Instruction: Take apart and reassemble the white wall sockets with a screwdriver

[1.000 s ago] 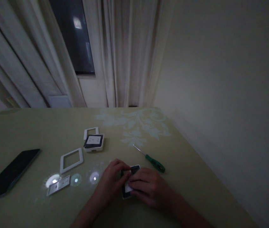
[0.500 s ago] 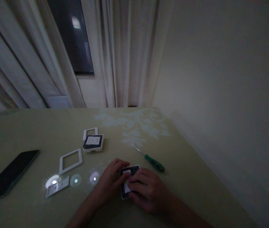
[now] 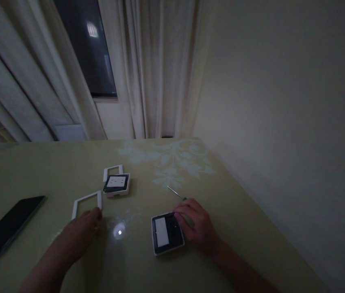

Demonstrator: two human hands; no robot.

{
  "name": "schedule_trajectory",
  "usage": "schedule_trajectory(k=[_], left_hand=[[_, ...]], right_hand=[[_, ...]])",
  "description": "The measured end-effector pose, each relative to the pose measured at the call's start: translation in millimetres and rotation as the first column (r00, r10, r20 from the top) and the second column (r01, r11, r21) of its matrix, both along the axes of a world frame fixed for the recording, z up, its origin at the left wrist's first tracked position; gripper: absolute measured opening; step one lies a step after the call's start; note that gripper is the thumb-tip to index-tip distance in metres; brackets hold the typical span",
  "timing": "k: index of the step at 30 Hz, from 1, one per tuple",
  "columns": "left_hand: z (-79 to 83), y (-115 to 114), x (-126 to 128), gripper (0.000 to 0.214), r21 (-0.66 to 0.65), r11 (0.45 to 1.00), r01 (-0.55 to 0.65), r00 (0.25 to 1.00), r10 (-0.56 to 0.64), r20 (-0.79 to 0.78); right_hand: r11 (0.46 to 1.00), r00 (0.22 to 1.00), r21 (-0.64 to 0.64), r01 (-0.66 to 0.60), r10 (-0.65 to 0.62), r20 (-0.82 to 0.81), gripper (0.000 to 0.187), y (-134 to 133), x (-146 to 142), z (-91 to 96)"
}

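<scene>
My right hand (image 3: 199,228) is at the upper right corner of a white-edged wall socket body (image 3: 169,234), fingers curled and thumb against that corner. The body lies on the table, dark inside, with a white rectangular insert (image 3: 161,232) in its left half. Off to the left, my left hand (image 3: 82,234) reaches down at the near edge of a white rectangular frame (image 3: 87,197); its fingertips are partly hidden, so any grip there is unclear. The narrow white panel near that frame is covered by this hand. A screwdriver (image 3: 175,192) lies behind my right hand, its green handle mostly hidden.
A second socket body (image 3: 117,185) with a white slotted insert sits farther back, against another white frame (image 3: 105,174). A dark flat tablet-like slab (image 3: 9,228) lies at the left. The table (image 3: 148,268) meets a wall (image 3: 282,142) on the right and curtains (image 3: 172,81) behind.
My left hand has left the socket body and moved left to the frame and panel. My right hand has shifted to the body's upper right corner, and the insert is now uncovered.
</scene>
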State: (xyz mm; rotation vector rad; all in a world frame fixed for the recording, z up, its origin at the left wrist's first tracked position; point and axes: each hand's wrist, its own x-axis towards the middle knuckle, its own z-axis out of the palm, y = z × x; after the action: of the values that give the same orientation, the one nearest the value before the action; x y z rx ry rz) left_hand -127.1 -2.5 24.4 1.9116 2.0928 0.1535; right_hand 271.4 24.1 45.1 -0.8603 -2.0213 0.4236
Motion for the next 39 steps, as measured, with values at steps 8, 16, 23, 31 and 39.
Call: schedule_trajectory(k=[8, 16, 23, 31, 39], left_hand=[[10.7, 14, 69, 0.033, 0.063, 0.97, 0.233, 0.916, -0.241, 0.321], [26.8, 11, 98, 0.026, 0.192, 0.964, 0.186, 0.917, -0.24, 0.317], [37.7, 0, 138, 0.034, 0.203, 0.963, 0.179, 0.614, -0.271, 0.742], [32.2, -10, 169, 0.021, 0.307, 0.942, 0.137, 0.548, -0.331, 0.768], [34.8, -15, 170, 0.024, 0.281, 0.943, 0.176, 0.613, -0.329, 0.719]], right_hand=[[0.999, 0.999, -0.023, 0.029, -0.03, -0.02, 0.015, 4, 1, -0.3], [1.0, 0.999, -0.006, 0.029, -0.029, -0.038, 0.013, 1, 0, -0.2], [0.991, 0.991, -0.05, -0.124, 0.121, -0.048, 0.046, -2, 1, 1.4], [0.964, 0.964, -0.031, -0.264, 0.263, -0.047, 0.033, -7, -2, -0.4], [0.833, 0.907, -0.519, -0.192, -0.051, -0.418, 0.036, 1, 0, 1.7]])
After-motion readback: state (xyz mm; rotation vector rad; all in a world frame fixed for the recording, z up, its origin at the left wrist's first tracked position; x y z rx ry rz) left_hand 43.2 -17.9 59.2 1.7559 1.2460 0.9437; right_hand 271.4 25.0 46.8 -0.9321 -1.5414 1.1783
